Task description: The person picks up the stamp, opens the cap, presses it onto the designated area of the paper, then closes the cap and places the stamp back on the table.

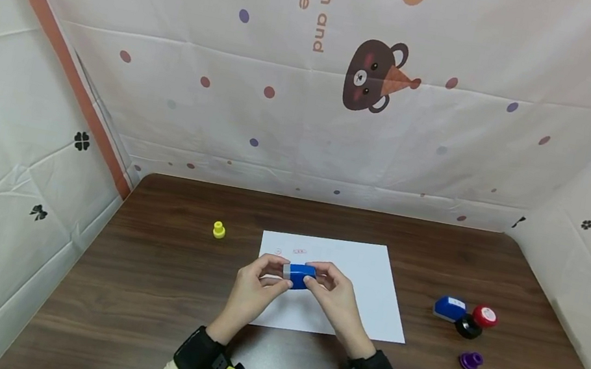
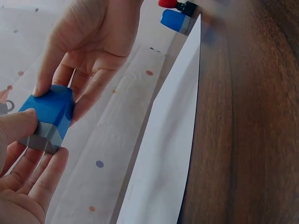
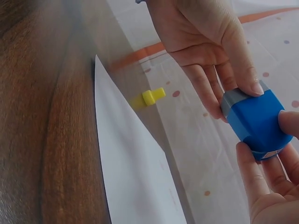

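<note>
A blue stamp with a grey end (image 1: pixel 301 274) is held up between both hands, above a white sheet of paper (image 1: pixel 366 289). My left hand (image 1: pixel 250 292) pinches the grey end, its thumb (image 3: pixel 247 77) on top and fingers beneath. At the blue end, my right hand (image 1: pixel 338 303) grips with thumb and fingers. In the left wrist view the stamp (image 2: pixel 51 109) lies tilted in the fingers. Small red stamped marks (image 1: pixel 299 251) show near the sheet's top left.
A small yellow stamp (image 1: pixel 219 230) stands left of the sheet. To the right, another blue stamp (image 1: pixel 450 308) lies beside a red-topped one (image 1: pixel 485 315) and a black round piece (image 1: pixel 468 327). A purple stamp (image 1: pixel 471 361) sits nearer. Patterned cloth (image 1: pixel 259 119) hangs behind the wooden table (image 1: pixel 146 290).
</note>
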The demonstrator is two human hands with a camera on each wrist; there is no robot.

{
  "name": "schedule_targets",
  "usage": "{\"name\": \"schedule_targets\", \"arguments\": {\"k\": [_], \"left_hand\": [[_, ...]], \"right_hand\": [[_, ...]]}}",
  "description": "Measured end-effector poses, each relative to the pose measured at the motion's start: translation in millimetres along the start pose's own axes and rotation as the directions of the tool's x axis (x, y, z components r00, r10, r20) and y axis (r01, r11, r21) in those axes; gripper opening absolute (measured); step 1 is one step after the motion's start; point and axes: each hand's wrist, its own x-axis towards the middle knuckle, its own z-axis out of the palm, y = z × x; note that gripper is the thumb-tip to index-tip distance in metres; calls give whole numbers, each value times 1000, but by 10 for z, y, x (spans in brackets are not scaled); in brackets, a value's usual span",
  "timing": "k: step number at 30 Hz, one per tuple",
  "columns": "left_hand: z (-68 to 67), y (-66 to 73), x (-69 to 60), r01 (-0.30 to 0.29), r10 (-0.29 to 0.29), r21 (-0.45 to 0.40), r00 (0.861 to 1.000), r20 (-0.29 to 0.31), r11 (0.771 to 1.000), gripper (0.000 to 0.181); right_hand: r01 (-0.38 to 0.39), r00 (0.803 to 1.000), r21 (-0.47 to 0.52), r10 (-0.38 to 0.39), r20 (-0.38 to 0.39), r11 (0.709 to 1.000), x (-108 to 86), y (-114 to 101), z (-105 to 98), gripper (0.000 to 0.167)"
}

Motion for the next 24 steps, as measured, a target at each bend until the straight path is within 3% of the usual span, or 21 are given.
{"name": "schedule_targets", "arguments": {"k": [4,8,14,17,20,24], "left_hand": [[-23,-7,2,-17,16,20,1000,17,1000,32],[-42,-17,14,-56,54,97,998,32,994,32],[-43,-16,47,-197,192,245,980,46,949,33],[-44,0,69,-277,266,310,961,78,910,35],[-44,18,86,-344,321,376,939,124,860,38],[-33,39,106,-412,368,422,911,186,807,44]], "right_hand": [[11,1000,-27,-11,-6,1000,3,10,8,24],[34,999,-50,-34,-10,998,50,114,9,25],[172,984,-145,-176,-17,974,159,327,-11,25],[294,952,-259,-306,-5,920,166,330,-21,27],[405,905,-373,-423,36,835,164,329,-27,32],[490,858,-458,-502,106,742,156,327,-25,41]]}}
